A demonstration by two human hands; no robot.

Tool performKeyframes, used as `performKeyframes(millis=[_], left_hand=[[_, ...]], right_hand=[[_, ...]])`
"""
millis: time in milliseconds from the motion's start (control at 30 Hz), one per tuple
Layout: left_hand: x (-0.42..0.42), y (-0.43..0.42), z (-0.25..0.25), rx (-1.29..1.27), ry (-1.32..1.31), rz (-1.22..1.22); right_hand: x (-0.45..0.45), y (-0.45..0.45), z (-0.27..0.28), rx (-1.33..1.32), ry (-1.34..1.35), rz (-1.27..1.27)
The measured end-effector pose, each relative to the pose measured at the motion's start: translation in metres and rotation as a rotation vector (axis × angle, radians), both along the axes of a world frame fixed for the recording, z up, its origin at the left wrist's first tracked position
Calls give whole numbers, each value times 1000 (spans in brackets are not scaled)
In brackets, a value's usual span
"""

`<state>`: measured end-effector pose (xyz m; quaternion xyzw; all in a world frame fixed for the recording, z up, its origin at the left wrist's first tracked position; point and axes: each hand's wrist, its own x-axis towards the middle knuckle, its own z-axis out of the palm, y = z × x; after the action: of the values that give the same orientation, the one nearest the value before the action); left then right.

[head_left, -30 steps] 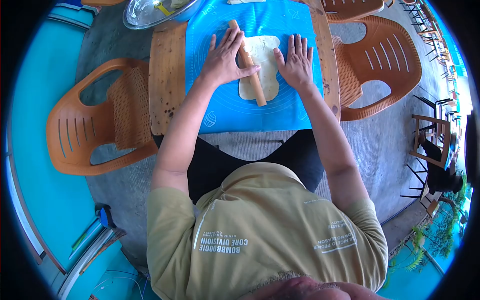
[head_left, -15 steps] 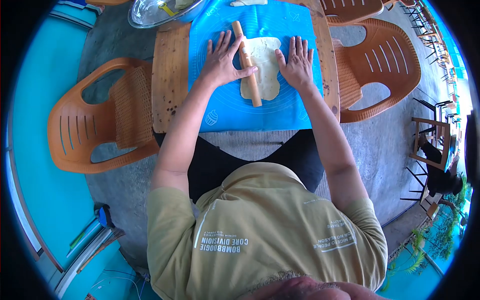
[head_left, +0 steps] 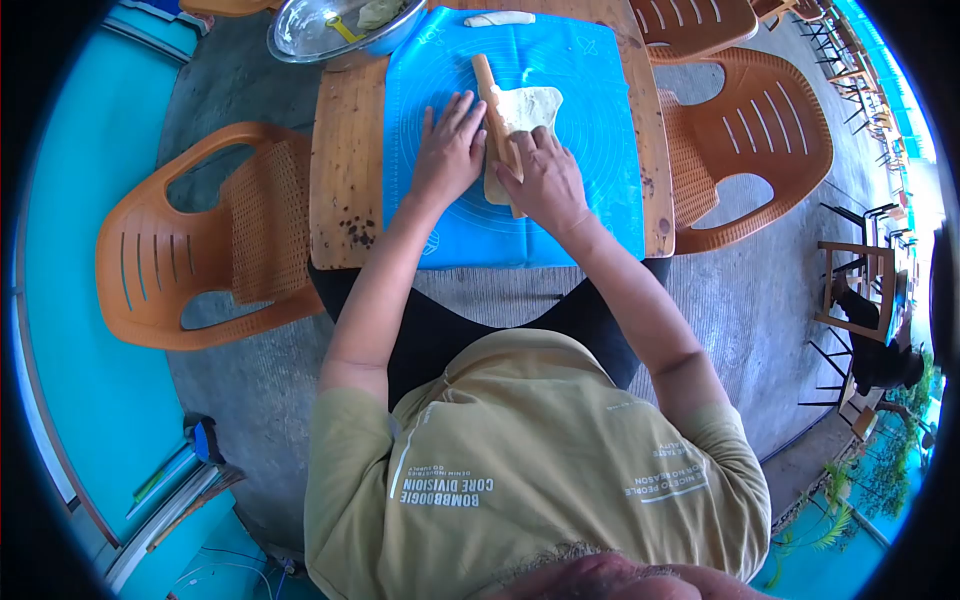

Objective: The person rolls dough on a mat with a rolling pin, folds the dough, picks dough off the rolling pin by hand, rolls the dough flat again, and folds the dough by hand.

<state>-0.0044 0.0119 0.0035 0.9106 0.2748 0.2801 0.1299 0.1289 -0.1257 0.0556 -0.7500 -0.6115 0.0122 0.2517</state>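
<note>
A wooden rolling pin (head_left: pixel 483 75) lies nearly lengthwise on a flat sheet of pale dough (head_left: pixel 535 105), along its left side. My left hand (head_left: pixel 450 155) rests just left of the pin, its fingers stretched forward and the thumb side near the wood. Across the lower right of the dough is my right hand (head_left: pixel 552 185), fingers bent down onto the sheet close to the pin. It covers part of both, and its fingertips are partly hidden. Beneath everything lies a blue baking mat (head_left: pixel 600 130) with printed circles.
A rolled piece of dough (head_left: pixel 500 18) lies at the mat's far edge. Left of it stands a metal bowl (head_left: pixel 340 45) holding dough and a yellow utensil (head_left: pixel 346 28). Orange chairs (head_left: pixel 205 235) flank the wooden table (head_left: pixel 345 150) on both sides.
My right hand has moved left from the mat beside the dough onto the dough, its fingers now bent. My left hand has come off the rolling pin to its left side.
</note>
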Motion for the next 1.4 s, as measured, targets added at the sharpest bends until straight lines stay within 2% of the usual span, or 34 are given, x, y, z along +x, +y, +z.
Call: performKeyframes(millis=[200, 300, 400, 600, 733, 833, 967, 1033, 1400], left_hand=[[-3, -8, 0, 81, 60, -55], [-2, -10, 1, 119, 100, -47], [-5, -10, 1, 152, 120, -42], [-6, -10, 2, 157, 159, -34], [-6, -9, 1, 155, 168, -47], [-1, -7, 3, 70, 41, -76], [9, -6, 6, 9, 38, -147], [11, -7, -4, 148, 194, -88], [11, -11, -14, 182, 160, -73]], right_hand=[[-6, 4, -12, 45, 74, -76], [-7, 3, -8, -56, -27, -85], [-11, 5, -9, 24, -86, -110], [-12, 7, -17, -41, 46, -156], [-13, 4, -11, -37, -39, -127], [-10, 6, -10, 21, -74, -113], [-3, 9, -15, 21, 16, -61], [-4, 9, -15, 33, 52, -70], [9, 9, -20, 94, 210, -103]])
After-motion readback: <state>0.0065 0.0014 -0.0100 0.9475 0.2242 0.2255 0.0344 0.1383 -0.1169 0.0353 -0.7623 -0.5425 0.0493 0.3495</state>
